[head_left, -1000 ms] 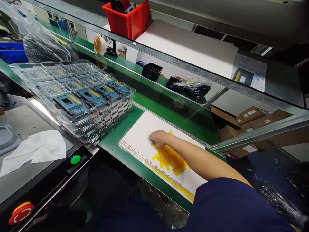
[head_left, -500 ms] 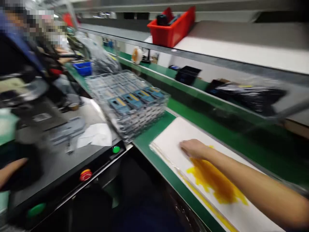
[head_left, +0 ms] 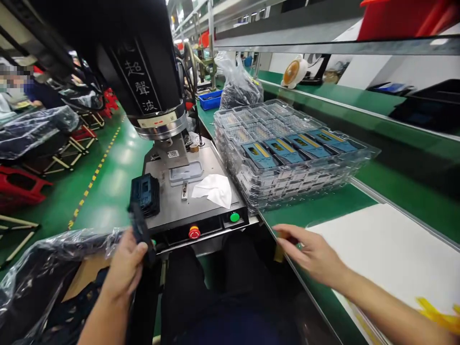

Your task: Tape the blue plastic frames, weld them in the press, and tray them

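My left hand point(head_left: 124, 270) grips a dark plastic panel point(head_left: 140, 227), tilted on edge and smeared by motion. Between the thumb and fingers of my right hand point(head_left: 316, 254) hangs a small translucent amber strip point(head_left: 279, 250), over the green bench's edge. A stack of dark plastic panels point(head_left: 145, 194) stands at the left of the metal machine table point(head_left: 168, 206). White sheets point(head_left: 388, 249) lie under my right forearm, with yellow strips point(head_left: 436, 309) on them. Clear trays point(head_left: 287, 187) are piled beyond, blue panels with yellow strips in the front row.
A black press head point(head_left: 143, 81) overhangs a grey fixture point(head_left: 186, 172) and a white cloth point(head_left: 213, 189). Red point(head_left: 194, 233) and green point(head_left: 235, 217) buttons line the table front. At lower left sits a plastic-lined box point(head_left: 86, 273) of dark parts. A shelf point(head_left: 323, 47) crosses above.
The view has swung left. My right hand has come off the white sheets with an amber strip in its fingers. My left hand now shows a dark panel, held up before the machine table.
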`<action>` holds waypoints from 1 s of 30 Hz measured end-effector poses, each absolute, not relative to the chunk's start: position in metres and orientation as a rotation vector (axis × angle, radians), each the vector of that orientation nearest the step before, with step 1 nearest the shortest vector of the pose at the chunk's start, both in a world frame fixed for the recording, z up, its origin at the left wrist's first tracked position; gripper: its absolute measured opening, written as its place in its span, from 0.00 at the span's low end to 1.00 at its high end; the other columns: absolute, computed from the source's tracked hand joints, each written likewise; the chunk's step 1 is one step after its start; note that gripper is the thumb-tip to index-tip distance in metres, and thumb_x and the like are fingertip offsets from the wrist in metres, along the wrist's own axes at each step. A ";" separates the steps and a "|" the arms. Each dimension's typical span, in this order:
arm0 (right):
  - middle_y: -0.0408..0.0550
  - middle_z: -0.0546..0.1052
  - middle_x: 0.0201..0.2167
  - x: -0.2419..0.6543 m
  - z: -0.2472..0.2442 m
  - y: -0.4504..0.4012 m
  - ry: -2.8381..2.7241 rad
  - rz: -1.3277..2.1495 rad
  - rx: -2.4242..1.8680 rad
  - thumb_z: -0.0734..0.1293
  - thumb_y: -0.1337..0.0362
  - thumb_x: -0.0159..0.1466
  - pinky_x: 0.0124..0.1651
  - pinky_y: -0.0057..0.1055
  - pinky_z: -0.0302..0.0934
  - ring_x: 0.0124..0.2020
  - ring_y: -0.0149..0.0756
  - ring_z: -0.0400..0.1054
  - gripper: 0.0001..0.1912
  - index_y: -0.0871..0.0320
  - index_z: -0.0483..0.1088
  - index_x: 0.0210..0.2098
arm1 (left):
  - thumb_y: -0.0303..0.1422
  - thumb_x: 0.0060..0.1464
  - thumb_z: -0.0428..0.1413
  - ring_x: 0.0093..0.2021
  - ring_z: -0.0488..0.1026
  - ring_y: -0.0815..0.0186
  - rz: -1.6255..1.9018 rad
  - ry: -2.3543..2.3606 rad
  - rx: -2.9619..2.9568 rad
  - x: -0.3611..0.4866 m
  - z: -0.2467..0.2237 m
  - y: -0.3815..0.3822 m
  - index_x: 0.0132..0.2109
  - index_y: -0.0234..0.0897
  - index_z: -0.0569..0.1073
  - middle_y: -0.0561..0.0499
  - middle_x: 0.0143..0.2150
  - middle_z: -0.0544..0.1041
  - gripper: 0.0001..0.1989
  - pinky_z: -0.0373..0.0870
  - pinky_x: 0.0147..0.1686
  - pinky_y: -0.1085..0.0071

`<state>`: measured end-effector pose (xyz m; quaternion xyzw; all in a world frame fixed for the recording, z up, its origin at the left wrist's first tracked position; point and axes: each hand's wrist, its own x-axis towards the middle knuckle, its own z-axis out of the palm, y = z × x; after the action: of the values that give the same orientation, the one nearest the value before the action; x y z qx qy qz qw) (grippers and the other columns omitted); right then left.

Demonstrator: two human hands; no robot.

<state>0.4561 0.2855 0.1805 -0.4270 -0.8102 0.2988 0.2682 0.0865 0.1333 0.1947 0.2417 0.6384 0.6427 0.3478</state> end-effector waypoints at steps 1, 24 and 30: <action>0.48 0.78 0.33 0.434 0.178 0.281 -2.133 0.892 -1.108 0.64 0.56 0.61 0.37 0.32 0.68 0.32 0.36 0.73 0.13 0.54 0.75 0.42 | 0.48 0.37 0.67 0.28 0.69 0.71 1.596 1.514 0.510 0.098 0.181 0.124 0.48 0.38 0.69 0.55 0.31 0.72 0.32 0.69 0.28 0.76; 0.44 0.79 0.32 0.312 0.147 0.220 -2.198 1.291 -0.750 0.65 0.64 0.63 0.39 0.29 0.67 0.32 0.32 0.73 0.09 0.55 0.75 0.41 | 0.18 0.37 0.51 0.37 0.70 0.67 1.049 0.941 0.420 0.173 0.121 0.095 0.52 0.37 0.70 0.46 0.49 0.74 0.31 0.64 0.35 0.71; 0.43 0.79 0.33 0.312 0.144 0.215 -2.370 1.241 -0.680 0.64 0.65 0.64 0.40 0.29 0.67 0.34 0.33 0.74 0.09 0.54 0.73 0.43 | 0.17 0.37 0.51 0.44 0.71 0.63 1.071 0.932 0.463 0.173 0.126 0.100 0.53 0.37 0.70 0.47 0.49 0.74 0.31 0.63 0.38 0.70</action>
<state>0.3119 0.2152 0.1445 -0.2421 -0.8430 0.4414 0.1897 0.1728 0.1001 0.1255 0.2106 0.4237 0.4872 0.7340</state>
